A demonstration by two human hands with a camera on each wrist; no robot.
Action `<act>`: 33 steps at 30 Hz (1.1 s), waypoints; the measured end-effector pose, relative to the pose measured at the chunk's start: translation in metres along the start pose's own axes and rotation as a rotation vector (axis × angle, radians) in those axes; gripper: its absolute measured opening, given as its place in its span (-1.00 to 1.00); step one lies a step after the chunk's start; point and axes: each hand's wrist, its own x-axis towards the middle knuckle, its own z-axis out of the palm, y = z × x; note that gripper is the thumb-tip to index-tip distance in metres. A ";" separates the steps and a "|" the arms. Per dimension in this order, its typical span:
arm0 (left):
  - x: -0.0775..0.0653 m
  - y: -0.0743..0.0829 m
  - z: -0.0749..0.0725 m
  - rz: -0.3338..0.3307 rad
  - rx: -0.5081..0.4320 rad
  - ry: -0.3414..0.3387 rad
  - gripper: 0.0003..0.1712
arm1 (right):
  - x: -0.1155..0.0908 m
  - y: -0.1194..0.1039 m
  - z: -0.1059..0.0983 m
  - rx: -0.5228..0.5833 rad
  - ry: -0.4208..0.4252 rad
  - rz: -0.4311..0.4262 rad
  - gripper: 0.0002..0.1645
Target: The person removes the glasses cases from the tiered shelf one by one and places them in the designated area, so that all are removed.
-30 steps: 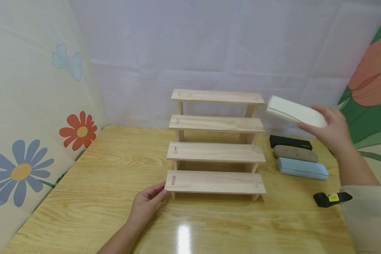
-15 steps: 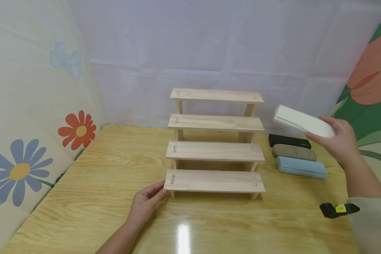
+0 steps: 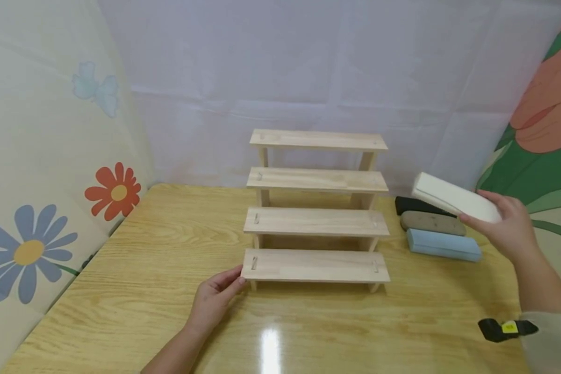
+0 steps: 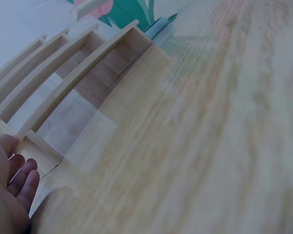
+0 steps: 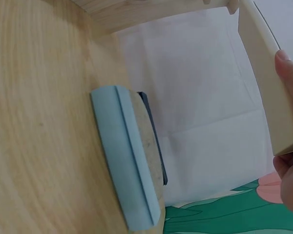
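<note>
A pale wooden tiered display stand [image 3: 315, 265] with stepped shelves stands mid-table. My left hand [image 3: 215, 301] pinches the left end of its lowest shelf between thumb and fingers, as the left wrist view also shows at the hand [image 4: 10, 180]. My right hand [image 3: 509, 223] grips one end of a white, box-like glasses case [image 3: 458, 198], held up in the air to the right of the stand. Below that case lie a black case [image 3: 416, 205], a grey-brown glasses case [image 3: 432, 222] and a light blue glasses case [image 3: 444, 245], side by side. The white case partly hides the black one.
A wood-grain table [image 3: 145, 291] carries everything. White cloth [image 3: 308, 62] hangs behind the stand, with flower-printed fabric [image 3: 32, 249] on the left and more printed cloth on the right. A black strap [image 3: 507, 330] with a yellow label sticks out beside the right sleeve.
My right hand has moved down and to the right with the white glasses case, away from the stand and closer to the row of cases. My left hand has stayed at the lowest shelf.
</note>
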 end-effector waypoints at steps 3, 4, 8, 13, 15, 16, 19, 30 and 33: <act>0.000 0.000 0.000 -0.003 0.006 0.000 -0.60 | -0.005 0.007 0.002 -0.008 -0.014 0.019 -0.04; 0.000 0.000 0.000 -0.006 0.007 -0.001 -0.60 | -0.007 0.009 0.003 -0.014 -0.017 0.020 -0.04; 0.000 0.000 -0.001 -0.012 0.001 -0.005 -0.59 | -0.014 0.016 0.008 -0.037 -0.014 0.012 -0.05; 0.000 0.000 -0.002 -0.011 -0.004 -0.007 -0.59 | -0.022 0.027 0.013 -0.047 0.012 -0.031 -0.08; 0.000 -0.001 -0.001 -0.010 -0.005 -0.008 -0.59 | -0.026 0.031 0.016 -0.048 0.021 -0.041 -0.09; 0.000 -0.001 -0.001 -0.008 -0.005 -0.008 -0.58 | -0.028 0.032 0.018 -0.051 0.023 -0.040 -0.09; 0.000 -0.001 -0.001 -0.005 -0.001 -0.009 -0.59 | -0.034 0.037 0.022 -0.055 0.032 -0.042 -0.09; 0.000 -0.002 0.000 0.004 0.007 0.002 -0.61 | -0.050 0.054 0.034 -0.069 0.027 -0.049 -0.08; 0.001 -0.002 0.000 0.006 0.011 0.003 -0.61 | -0.054 0.058 0.037 -0.081 0.029 -0.056 -0.09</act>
